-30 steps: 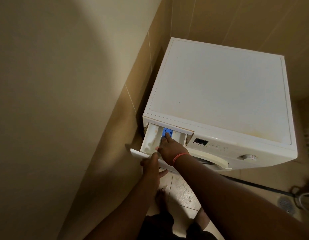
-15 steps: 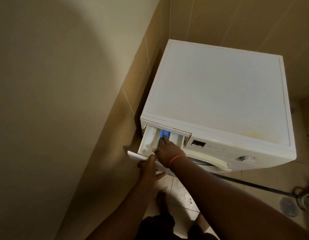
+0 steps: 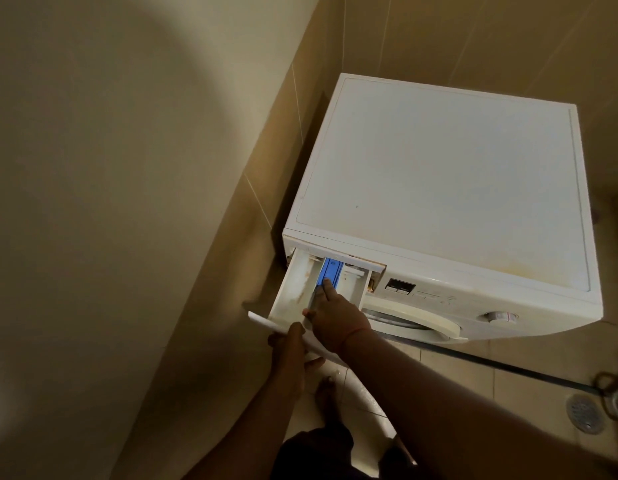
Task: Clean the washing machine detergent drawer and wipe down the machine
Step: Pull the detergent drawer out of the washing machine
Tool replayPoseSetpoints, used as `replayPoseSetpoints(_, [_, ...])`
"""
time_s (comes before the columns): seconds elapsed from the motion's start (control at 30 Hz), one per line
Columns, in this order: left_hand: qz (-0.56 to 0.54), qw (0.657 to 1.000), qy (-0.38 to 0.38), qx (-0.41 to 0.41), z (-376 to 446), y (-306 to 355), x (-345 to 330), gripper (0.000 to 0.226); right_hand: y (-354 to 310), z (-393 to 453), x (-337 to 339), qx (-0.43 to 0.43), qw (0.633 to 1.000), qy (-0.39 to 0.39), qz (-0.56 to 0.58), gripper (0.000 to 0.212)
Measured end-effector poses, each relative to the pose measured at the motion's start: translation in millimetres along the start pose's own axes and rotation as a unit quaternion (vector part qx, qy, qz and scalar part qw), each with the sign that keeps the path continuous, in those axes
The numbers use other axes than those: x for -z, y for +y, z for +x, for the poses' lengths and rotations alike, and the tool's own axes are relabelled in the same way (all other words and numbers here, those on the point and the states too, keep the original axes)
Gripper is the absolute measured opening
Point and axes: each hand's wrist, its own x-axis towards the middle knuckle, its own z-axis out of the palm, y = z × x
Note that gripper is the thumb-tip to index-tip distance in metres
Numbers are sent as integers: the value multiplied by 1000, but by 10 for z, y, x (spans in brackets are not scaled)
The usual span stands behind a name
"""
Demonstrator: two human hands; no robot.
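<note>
Your left hand [image 3: 289, 355] clamps the front lip of the detergent drawer [image 3: 293, 292], pulled out of the washing machine [image 3: 449, 188]. Your right hand [image 3: 335, 323] isn't gripping, one fingertip pressing the drawer's blue insert [image 3: 331, 270]. Wall [image 3: 127, 202] runs close along the drawer's left edge.

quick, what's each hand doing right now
left hand: closed on the detergent drawer front panel
right hand: holding nothing, finger pressing the blue tab

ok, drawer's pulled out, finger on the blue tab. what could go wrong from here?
1. The detergent drawer may come free suddenly; only the left hand grips its front panel, so it could drop onto the bare foot below.
2. The right hand could slip off the blue tab.
</note>
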Motion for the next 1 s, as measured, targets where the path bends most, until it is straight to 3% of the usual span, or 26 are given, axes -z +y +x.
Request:
replayPoseSetpoints(0.23, [-50, 997, -52, 12, -44, -224, 201, 48, -20, -196, -187, 41, 995, 25, -87, 71])
replayPoseSetpoints(0.43, [-39, 997, -57, 34, -90, -371, 294, 48, -27, -445, -215, 43, 997, 46, -42, 77])
replayPoseSetpoints(0.53, [-21, 997, -71, 13, -117, -455, 339, 47, 11, -691, -159, 39, 991, 122, 34, 58])
replayPoseSetpoints(0.67, [-13, 996, -84, 17, -172, -570, 397, 67, 184, -1057, -193, 6, 945, 310, 101, 43])
replayPoseSetpoints(0.8, [5, 992, -123, 14, -354, -705, 407, 62, 456, -1317, -322, -151, 860, 402, 276, 49])
replayPoseSetpoints(0.9, [1, 984, -176, -1, -599, -794, 335, 34, 698, -1579, -419, -209, 778, 318, 499, 49])
replayPoseSetpoints(1.0, [12, 972, -235, -16, -827, -898, 218, 32, 883, -1916, -581, -192, 716, 220, 634, 40])
